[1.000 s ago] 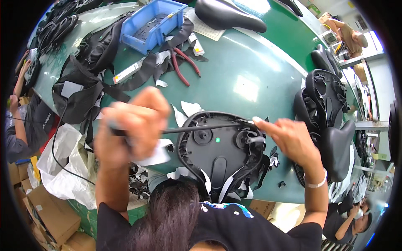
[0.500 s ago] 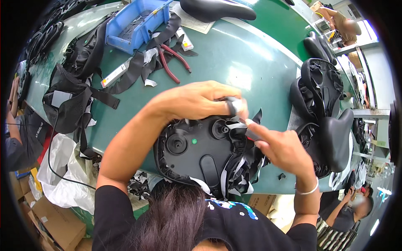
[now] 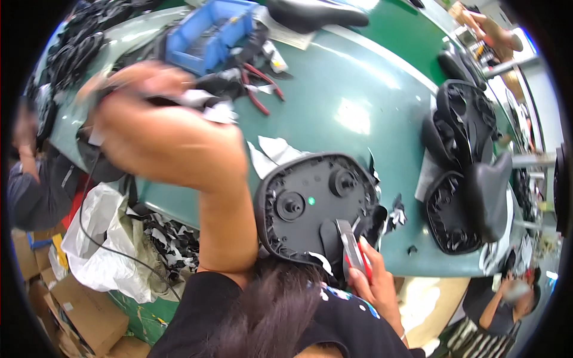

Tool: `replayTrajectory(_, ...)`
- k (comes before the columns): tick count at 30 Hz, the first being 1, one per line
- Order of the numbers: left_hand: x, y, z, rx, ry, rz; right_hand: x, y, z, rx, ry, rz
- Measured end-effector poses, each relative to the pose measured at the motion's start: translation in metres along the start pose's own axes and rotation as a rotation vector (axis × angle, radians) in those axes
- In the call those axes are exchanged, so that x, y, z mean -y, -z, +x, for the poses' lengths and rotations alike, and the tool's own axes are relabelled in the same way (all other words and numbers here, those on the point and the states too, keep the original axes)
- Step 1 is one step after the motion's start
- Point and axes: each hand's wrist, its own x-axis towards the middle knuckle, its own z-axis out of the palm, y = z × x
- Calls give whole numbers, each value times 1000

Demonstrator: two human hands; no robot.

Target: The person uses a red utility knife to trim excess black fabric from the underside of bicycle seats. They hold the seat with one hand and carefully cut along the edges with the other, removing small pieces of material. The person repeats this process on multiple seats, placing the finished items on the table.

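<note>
A black bicycle saddle base [image 3: 301, 206] lies underside up on the green table [image 3: 334, 77], near its front edge. My right hand [image 3: 376, 283] is low at the saddle's near end, shut on a metal tool with red handles [image 3: 352, 253] whose tip touches the base. My left hand [image 3: 164, 140] is raised well to the left of the saddle and is blurred. It grips a dark corded tool [image 3: 179, 98] with a white scrap beside it. A thin black cable [image 3: 89, 203] hangs down from that hand.
A blue bin [image 3: 209, 30] and red-handled pliers [image 3: 262, 89] lie at the back. Stacked black saddles [image 3: 471, 173] stand at the right. A white plastic bag [image 3: 101, 244] and cardboard boxes [image 3: 77, 310] sit lower left. Other people work at the left [image 3: 30, 179] and lower right [image 3: 507, 298].
My left hand swung from over the saddle up and away to the left with its tool. My right hand dropped to the saddle's near end and now holds the red-handled tool.
</note>
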Motion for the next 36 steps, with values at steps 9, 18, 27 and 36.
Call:
replayTrajectory(9,-15,110,47,1964,161,530,22,21,129,-206,232,-19)
replayTrajectory(18,170,106,205,680,-144,1105,39,196,277,-711,341,456)
replayTrajectory(27,259,73,286,1368,493,1243,29,81,214,-352,189,154)
replayTrajectory(36,227,100,346,956,179,1048,59,-25,219,259,926,-484)
